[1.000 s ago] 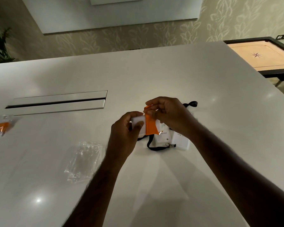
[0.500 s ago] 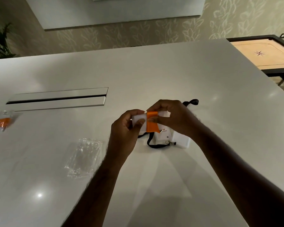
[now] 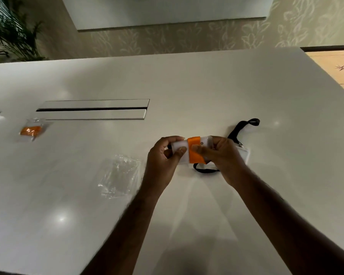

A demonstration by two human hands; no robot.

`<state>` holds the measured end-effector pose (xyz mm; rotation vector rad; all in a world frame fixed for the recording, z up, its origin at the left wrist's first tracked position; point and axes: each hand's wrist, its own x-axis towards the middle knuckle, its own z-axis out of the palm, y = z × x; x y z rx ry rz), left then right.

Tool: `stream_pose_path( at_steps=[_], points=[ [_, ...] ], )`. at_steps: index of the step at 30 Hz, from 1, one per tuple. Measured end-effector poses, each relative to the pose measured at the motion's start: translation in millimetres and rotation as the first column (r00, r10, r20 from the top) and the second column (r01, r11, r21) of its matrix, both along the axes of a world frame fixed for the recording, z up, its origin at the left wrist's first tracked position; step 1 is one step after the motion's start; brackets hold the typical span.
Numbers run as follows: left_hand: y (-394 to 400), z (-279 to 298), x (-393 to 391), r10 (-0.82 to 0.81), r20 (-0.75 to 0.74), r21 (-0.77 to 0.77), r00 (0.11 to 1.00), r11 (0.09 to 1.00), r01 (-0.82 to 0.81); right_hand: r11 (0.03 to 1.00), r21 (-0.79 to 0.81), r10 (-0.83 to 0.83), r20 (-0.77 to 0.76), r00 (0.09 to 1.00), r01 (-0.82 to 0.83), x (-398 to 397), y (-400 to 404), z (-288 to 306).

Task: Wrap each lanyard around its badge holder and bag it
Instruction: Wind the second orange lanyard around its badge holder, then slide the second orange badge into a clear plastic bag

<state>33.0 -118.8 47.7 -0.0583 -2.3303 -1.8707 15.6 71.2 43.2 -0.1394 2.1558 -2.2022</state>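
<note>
Pinching the orange-wrapped badge holder (image 3: pixel 182 150) by opposite edges, left hand (image 3: pixel 163 159) and right hand (image 3: pixel 222 157) had bare table (image 3: pixel 187 76) beyond their fingertips.

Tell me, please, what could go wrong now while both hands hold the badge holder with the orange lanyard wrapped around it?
1. The orange lanyard is kept in place only by the left hand and right hand; letting go could loosen the wrap.
2. The empty clear bag lies apart to the left, so one hand probably must release to fetch it.
3. The black lanyard lies just under the hands and might snag.
</note>
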Motion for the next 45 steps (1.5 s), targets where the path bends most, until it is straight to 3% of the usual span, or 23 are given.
stream_pose_path(
  at_steps=[6,8,9,12,14,16,23,28,33,36,39,45],
  points=[
    [-27,-8,12,0.052,-0.048,-0.105,0.997,0.993,-0.057,0.998,-0.004,-0.063,0.037,0.997,0.064,11,-12,-21],
    [-49,-17,14,0.118,-0.126,-0.247,0.985,0.958,-0.147,0.995,-0.021,-0.097,0.074,0.992,0.099,13,-12,-28],
    [-62,-24,14,0.158,-0.164,-0.38,0.974,0.901,-0.21,0.994,-0.02,-0.105,0.081,0.991,0.107,15,-12,-30],
    [-98,-50,12,0.248,-0.156,-0.748,0.956,0.603,-0.278,0.993,-0.031,-0.109,0.113,0.988,0.113,19,-9,-38],
    [-113,-63,15,0.282,-0.035,-0.848,0.959,0.5,-0.178,0.99,-0.062,-0.116,0.133,0.984,0.125,21,-8,-44],
    [-118,-73,19,0.297,0.046,-0.881,0.954,0.462,-0.102,0.988,-0.07,-0.128,0.147,0.981,0.139,24,-8,-45],
    [-112,-67,22,0.286,-0.062,-0.813,0.956,0.541,-0.214,0.989,-0.049,-0.127,0.166,0.978,0.137,28,-6,-49],
    [-113,-55,23,0.394,-0.005,-0.726,0.919,0.63,-0.274,0.989,-0.053,-0.124,0.183,0.975,0.135,31,-7,-47],
    [-119,-40,23,0.411,-0.147,-0.725,0.9,0.574,-0.38,0.989,-0.067,-0.116,0.193,0.974,0.131,31,-5,-48],
    [-125,-35,19,0.322,-0.325,-0.75,0.889,0.485,-0.449,0.987,-0.08,-0.117,0.212,0.97,0.136,30,-4,-51],
    [-118,-25,16,0.187,-0.449,-0.737,0.874,0.475,-0.48,0.978,-0.139,-0.115,0.262,0.958,0.155,29,-2,-51],
    [-74,-22,24,-0.066,-0.447,-0.773,0.892,0.531,-0.348,0.942,-0.255,-0.13,0.326,0.937,0.219,29,6,-45]
  ],
)
